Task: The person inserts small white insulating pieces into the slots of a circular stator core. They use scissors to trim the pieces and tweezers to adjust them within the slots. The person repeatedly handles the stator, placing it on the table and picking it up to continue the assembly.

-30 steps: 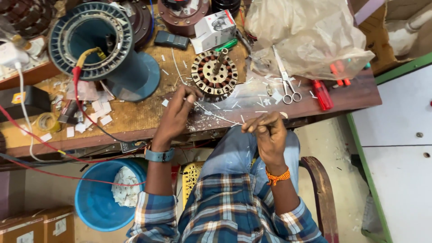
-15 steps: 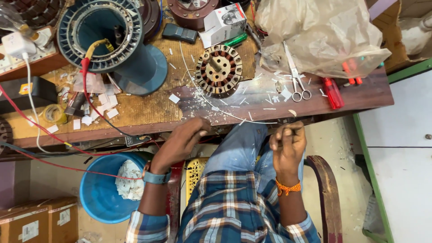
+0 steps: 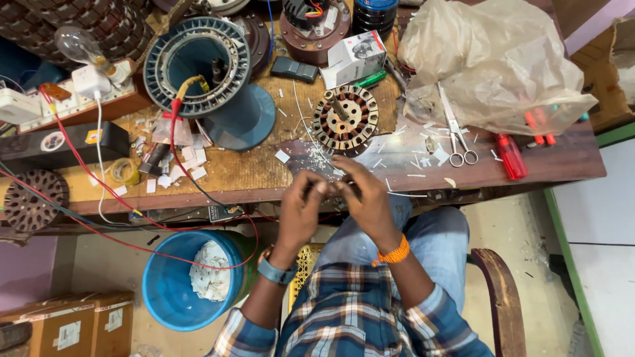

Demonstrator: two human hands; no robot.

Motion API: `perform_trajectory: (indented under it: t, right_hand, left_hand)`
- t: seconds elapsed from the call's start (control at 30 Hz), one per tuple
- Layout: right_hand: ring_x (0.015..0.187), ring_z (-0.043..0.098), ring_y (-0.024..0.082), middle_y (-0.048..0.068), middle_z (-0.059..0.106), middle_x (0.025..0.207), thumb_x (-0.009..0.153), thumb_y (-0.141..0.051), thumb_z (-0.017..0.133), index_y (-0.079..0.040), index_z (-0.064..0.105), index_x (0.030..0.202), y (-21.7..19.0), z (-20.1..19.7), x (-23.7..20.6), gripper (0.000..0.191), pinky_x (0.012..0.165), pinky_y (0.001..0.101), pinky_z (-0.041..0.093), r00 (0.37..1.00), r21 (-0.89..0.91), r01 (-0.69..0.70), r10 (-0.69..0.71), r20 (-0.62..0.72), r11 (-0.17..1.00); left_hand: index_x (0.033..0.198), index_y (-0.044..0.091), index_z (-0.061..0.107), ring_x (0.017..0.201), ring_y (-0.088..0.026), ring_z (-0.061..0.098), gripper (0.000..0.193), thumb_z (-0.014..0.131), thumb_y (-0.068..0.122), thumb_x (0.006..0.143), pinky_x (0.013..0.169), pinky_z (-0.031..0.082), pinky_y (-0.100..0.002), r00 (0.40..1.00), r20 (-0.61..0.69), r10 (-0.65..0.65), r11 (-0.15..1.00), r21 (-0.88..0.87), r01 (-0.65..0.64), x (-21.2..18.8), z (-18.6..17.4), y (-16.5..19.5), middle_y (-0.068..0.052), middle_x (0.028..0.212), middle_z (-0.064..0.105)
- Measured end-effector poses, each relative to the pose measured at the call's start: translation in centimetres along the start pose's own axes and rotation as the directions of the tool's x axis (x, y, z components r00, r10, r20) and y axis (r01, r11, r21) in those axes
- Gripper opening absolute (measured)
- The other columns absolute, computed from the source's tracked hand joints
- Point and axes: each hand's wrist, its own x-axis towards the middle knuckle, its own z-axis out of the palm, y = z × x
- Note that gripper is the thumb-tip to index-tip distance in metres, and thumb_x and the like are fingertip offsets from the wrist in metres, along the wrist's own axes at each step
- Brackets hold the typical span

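My left hand [image 3: 301, 208] and my right hand [image 3: 367, 195] meet just in front of the wooden bench's front edge [image 3: 251, 193]. Their fingertips touch and pinch a small thin piece, which the fingers mostly hide. I cannot make out its shape. A round motor stator core [image 3: 345, 119] with copper-coloured slots lies on the bench just beyond the hands. Short white strips and offcuts [image 3: 413, 165] are scattered around it. My left wrist wears a watch and my right wrist an orange band.
Scissors [image 3: 456, 142] and a red screwdriver [image 3: 512, 157] lie to the right, below a crumpled plastic bag [image 3: 496, 66]. A big blue ring-shaped stator [image 3: 198, 59] stands at the left with red wires. A blue bucket [image 3: 178, 291] sits under the bench. A chair arm [image 3: 496, 291] curves at the right.
My hands were apart, with my left reaching onto the bench. Both have drawn back and come together at the bench's front edge, fingertips pinched.
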Motion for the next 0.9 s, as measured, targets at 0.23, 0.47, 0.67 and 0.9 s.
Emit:
perform_trajectory:
  t: [0.23, 0.47, 0.67, 0.9]
  right_hand:
    - [0.096, 0.066, 0.023, 0.005, 0.080, 0.099, 0.083, -0.008, 0.081, -0.009, 0.076, 0.099, 2.4, -0.9, 0.1, 0.018, 0.085, 0.0357, 0.054, 0.998, -0.070, 0.055, -0.052, 0.044, 0.996]
    - [0.103, 0.070, 0.024, 0.010, 0.071, 0.100, 0.093, -0.003, 0.072, -0.002, 0.065, 0.096, 3.2, -1.9, -3.0, 0.007, 0.090, 0.0337, 0.057, 0.999, 0.258, 0.032, -0.021, -0.043, 0.966]
    - [0.082, 0.060, 0.014, 0.006, 0.062, 0.089, 0.104, -0.016, 0.064, -0.005, 0.057, 0.096, 4.3, -2.6, -4.7, 0.015, 0.076, 0.0293, 0.054, 0.950, 0.525, -0.016, 0.177, -0.258, 0.851]
    - [0.079, 0.057, 0.014, 0.007, 0.061, 0.086, 0.102, -0.010, 0.064, -0.002, 0.059, 0.097, 4.3, -2.2, -4.0, 0.010, 0.070, 0.0292, 0.049, 0.877, 0.791, -0.054, 0.408, -0.254, 0.609]
  left_hand:
    - [0.099, 0.004, 0.061, 0.076, -0.008, 0.060, 0.025, 0.058, 0.028, 0.107, 0.069, 0.051, -0.025, 0.994, 0.068, -0.082, 0.994, -0.063, 0.086, -1.2, 0.6, 0.7, -0.003, 0.090, 0.068]
    - [0.104, 0.004, 0.060, 0.080, -0.007, 0.059, 0.023, 0.062, 0.026, 0.107, 0.068, 0.049, -0.022, 0.985, 0.018, -0.172, 0.862, -0.480, 0.160, -3.3, 3.9, 1.4, -0.006, 0.100, 0.070]
    - [0.103, 0.007, 0.063, 0.071, -0.010, 0.060, 0.018, 0.063, 0.025, 0.104, 0.059, 0.052, -0.026, 0.987, -0.110, -0.120, 0.960, -0.265, 0.087, -1.5, 1.1, 0.5, -0.006, 0.097, 0.073]
    - [0.124, 0.009, 0.061, 0.123, -0.034, 0.053, 0.037, 0.070, 0.029, 0.094, 0.100, 0.047, -0.052, 0.991, -0.005, 0.133, 0.824, 0.556, -0.108, 7.7, -0.8, -1.3, -0.016, 0.137, 0.062]
